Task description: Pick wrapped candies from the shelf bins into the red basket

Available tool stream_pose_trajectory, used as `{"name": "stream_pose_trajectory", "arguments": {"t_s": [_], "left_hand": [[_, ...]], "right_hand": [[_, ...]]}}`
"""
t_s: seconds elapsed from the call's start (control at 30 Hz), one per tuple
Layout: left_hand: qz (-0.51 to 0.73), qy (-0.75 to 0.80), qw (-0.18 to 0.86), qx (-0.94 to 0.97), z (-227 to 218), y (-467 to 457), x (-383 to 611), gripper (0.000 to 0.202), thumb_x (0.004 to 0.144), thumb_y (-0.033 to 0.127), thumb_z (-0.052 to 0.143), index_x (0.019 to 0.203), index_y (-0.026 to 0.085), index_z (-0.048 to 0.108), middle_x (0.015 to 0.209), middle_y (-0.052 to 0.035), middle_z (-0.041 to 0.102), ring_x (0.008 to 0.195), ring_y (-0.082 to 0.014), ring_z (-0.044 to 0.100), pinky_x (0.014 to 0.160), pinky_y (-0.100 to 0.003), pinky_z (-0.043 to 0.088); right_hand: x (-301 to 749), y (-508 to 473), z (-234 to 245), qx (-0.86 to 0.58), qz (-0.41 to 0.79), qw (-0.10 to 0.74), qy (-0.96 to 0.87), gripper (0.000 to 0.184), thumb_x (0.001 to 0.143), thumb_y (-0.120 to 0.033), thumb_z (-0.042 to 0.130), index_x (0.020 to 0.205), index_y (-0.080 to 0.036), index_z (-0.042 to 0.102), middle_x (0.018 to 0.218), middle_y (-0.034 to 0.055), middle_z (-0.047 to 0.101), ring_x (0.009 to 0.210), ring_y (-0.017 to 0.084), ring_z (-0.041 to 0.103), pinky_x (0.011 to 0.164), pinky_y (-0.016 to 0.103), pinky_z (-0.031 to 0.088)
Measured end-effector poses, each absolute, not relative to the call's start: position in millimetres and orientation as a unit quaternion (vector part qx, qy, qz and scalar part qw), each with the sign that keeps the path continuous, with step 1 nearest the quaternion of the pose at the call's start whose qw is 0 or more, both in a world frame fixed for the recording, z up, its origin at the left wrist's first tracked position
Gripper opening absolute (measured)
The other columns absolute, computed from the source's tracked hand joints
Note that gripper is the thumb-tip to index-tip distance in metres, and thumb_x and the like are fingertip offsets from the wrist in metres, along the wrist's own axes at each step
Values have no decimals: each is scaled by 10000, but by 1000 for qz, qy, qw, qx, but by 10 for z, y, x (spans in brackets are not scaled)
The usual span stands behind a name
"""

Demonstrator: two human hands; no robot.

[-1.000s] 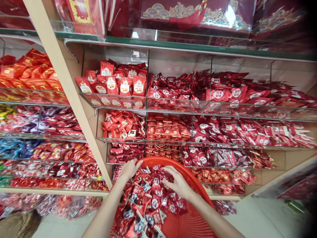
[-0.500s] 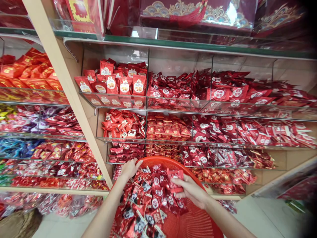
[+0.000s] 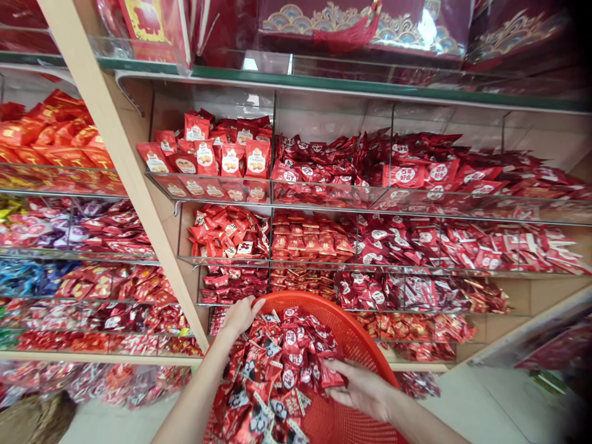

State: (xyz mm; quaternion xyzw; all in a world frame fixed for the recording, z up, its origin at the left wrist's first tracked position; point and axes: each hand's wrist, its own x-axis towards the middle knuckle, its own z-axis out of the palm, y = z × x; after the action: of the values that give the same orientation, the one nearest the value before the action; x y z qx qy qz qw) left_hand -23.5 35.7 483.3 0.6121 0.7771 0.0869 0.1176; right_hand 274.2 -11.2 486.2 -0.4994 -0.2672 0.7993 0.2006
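A: What had moved since the earlier frame?

B: Right hand [image 3: 359, 390], lowered from above the pile and shifted toward the inner wall of the orange-red plastic mesh basket [image 3: 359, 346].

A: And the packet lifted earlier?

B: Lower as well, seemingly the same red foil candy packet [image 3: 331, 375], now at the right edge of the heap of red foil candy packets [image 3: 280, 364], inside the basket.

A: State of the fingers?

B: Right fingers [image 3: 341, 368] extended and loosely curved, tips at the packet. Pinched or just released? Impossible to tell from this view.

A: Left hand [image 3: 240, 317]?

B: In much the same place, on the basket's far left rim, fingers clenched over the edge. Forearm raised from the bottom of the view.

A: Right arm?

B: Low, angled in from the lower right, wrist nearly level with the fingers, hand turned palm-down over the basket's side.

A: Anything just behind?

B: Clear acrylic display bins [image 3: 314, 243] full of wrapped sweets, next to a pale wooden shelf upright [image 3: 132, 191].
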Motion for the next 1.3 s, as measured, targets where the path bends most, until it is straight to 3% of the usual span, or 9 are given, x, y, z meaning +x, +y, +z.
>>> {"name": "stream_pose_trajectory", "arguments": {"t_s": [0.33,0.53,0.8,1.07,1.3], "left_hand": [[92,773,108,618,4833,358,-237,553,839,600,201,973,208,567,905,-98,682,882,-219,635,697,-270,430],[88,777,114,613,4838,361,-235,530,842,589,226,985,209,566,921,-99,680,888,-217,633,704,-271,431],[94,774,114,616,4823,361,-244,568,825,625,205,976,212,564,903,-96,684,884,-224,636,690,-276,432],[93,774,117,615,4844,352,-239,535,843,589,212,980,209,563,913,-99,683,901,-216,632,709,-271,427],[91,776,113,614,4854,346,-231,530,846,582,216,976,207,567,905,-95,682,886,-214,632,682,-259,423]], "right_hand": [[2755,-68,4734,-481,809,252,-225,339,623,-252,743,921,-160,612,775,-7,652,592,68,612,653,175,531],[2759,-117,4733,-482,816,253,-195,332,651,-276,722,939,-159,603,788,9,658,660,85,636,683,169,541],[2789,-79,4658,-490,797,315,-161,383,660,-247,717,998,-158,561,904,19,636,741,107,637,771,227,554],[2812,-107,4797,-507,767,348,-184,432,630,-262,739,985,-185,505,852,24,643,707,147,651,699,255,569],[2859,-174,4870,-518,769,344,-149,466,671,-231,699,1073,-237,464,999,29,621,776,190,663,717,320,573]]}}
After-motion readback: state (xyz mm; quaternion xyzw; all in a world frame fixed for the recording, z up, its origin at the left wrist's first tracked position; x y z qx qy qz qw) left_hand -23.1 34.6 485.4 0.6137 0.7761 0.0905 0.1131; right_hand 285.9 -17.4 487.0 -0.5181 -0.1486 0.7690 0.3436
